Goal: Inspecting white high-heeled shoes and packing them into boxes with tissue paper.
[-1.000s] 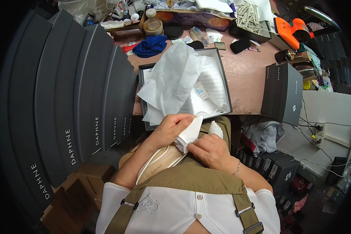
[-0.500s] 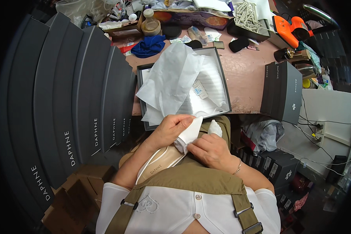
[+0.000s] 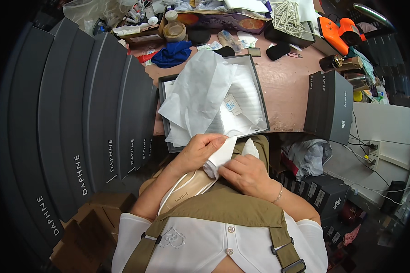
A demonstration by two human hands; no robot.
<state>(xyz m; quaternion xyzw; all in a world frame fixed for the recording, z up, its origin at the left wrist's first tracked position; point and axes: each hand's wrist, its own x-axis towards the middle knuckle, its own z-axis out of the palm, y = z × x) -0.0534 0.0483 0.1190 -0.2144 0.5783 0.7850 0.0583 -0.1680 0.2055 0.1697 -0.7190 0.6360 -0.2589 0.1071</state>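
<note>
A white pointed-toe shoe with a beige insole rests in my lap, toe pointing away from me. My left hand is closed around its toe part, thumb on top. My right hand is closed too, its fingertips pressed at the opening of the toe part, where greyish-white crumpled stuffing shows. Out of the right fist sticks a crumpled white wad, paper or cloth. Just beyond my hands sits an open dark grey shoebox with white tissue paper and a white tag in it.
Tall stacks of dark grey shoeboxes stand close on my left. More shoeboxes sit at the table's right edge. Along the back of the pink table lie a blue cloth, a jar, black pads and an orange tool.
</note>
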